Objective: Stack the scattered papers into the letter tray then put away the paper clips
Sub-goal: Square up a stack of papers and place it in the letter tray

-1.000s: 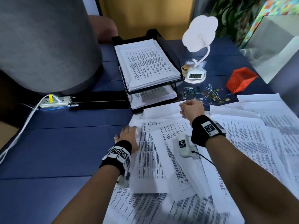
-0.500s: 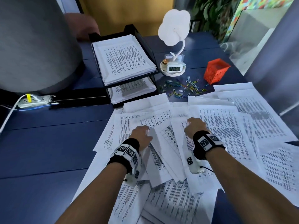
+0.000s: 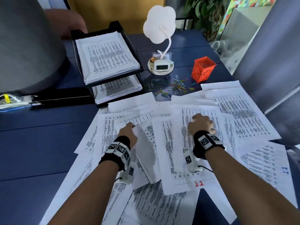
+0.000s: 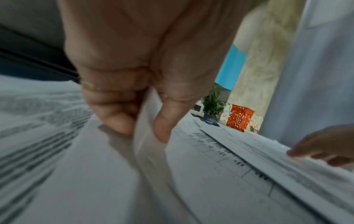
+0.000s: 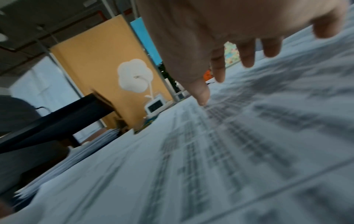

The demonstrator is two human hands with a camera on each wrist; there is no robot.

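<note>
Shifted from frame's upper middle toward centre: left hand (image 3: 128,135) pinching lifted white printed sheets (image 3: 144,153), right hand (image 3: 201,125) fingers spread flat on scattered papers (image 3: 243,114); black two-tier letter tray (image 3: 110,26) upper left, part-filled; coloured paper clips (image 3: 170,86) loose beside orange mesh cup (image 3: 203,69), untouched.

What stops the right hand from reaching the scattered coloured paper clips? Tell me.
Probably nothing. The right hand lies open on the printed sheets, holding nothing, and the coloured paper clips lie beyond it on the bare blue table, nothing standing between.
</note>
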